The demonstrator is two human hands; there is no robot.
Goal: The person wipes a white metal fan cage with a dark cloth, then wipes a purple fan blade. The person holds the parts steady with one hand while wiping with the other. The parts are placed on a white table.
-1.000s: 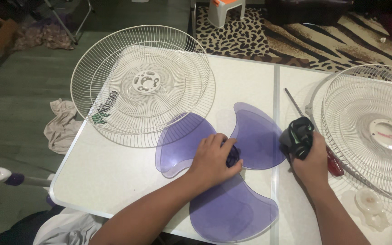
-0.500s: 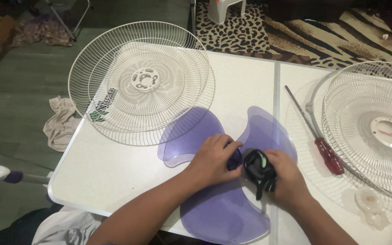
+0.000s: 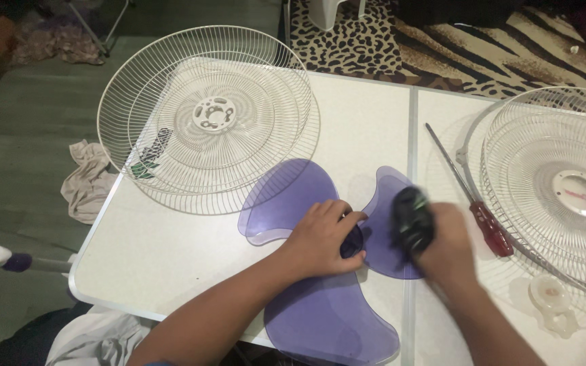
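A translucent purple three-bladed fan blade point(image 3: 286, 196) lies flat on the white table point(image 3: 171, 251). My left hand point(image 3: 323, 237) rests over its dark hub, fingers curled around it. My right hand point(image 3: 445, 244) is blurred with motion over the right-hand blade and holds a crumpled black cloth point(image 3: 412, 220) with green marks against the blade's surface.
A white wire fan guard point(image 3: 208, 118) lies at the table's back left, another guard point(image 3: 557, 190) with a white centre cap at the right. A red-handled screwdriver point(image 3: 490, 227) and a small clear plastic nut point(image 3: 551, 298) lie nearby. A rag point(image 3: 86, 179) lies on the floor.
My right hand carried the black cloth from beside the screwdriver onto the fan blade and is sweeping it across the right-hand blade. My left hand stayed on the hub.
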